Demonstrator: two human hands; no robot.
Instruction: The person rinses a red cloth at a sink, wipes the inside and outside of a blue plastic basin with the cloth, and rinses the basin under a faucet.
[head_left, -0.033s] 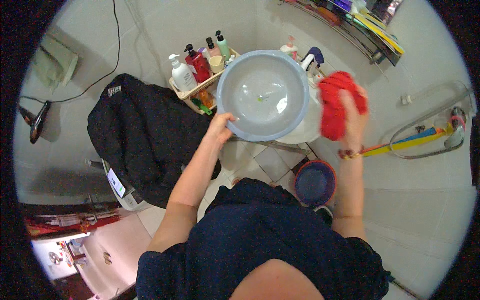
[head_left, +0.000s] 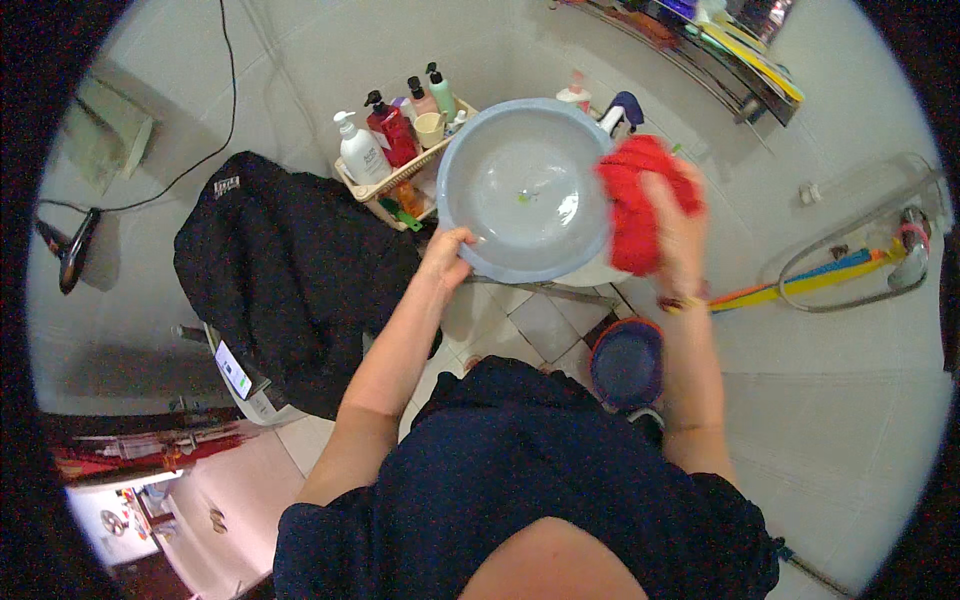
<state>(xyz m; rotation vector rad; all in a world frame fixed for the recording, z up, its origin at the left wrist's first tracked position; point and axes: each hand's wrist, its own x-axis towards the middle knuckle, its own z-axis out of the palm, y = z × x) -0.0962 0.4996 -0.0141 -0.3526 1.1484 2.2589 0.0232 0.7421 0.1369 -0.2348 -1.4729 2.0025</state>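
A light blue-grey round basin [head_left: 525, 150] is in front of me, its inside showing bright reflections and a small green mark at the bottom. My left hand [head_left: 447, 258] is closed on its near left rim, thumb over the edge. In my right hand [head_left: 680, 225] is a bunched red cloth [head_left: 630, 205], which overlaps the basin's right rim; whether it touches the rim I cannot tell. Part of a white sink [head_left: 603, 273] shows beneath the basin and cloth.
Left of the basin stands a cream rack [head_left: 372, 205] with several pump bottles and a cup. A black garment [head_left: 290, 270] covers something at left. A dark bucket [head_left: 627, 365] sits on the floor. A shelf [head_left: 700, 65] and a shower hose [head_left: 850, 308] are on the right wall.
My right hand has moved left with the red cloth, from beside the basin to its right rim. My left hand keeps its hold on the basin.
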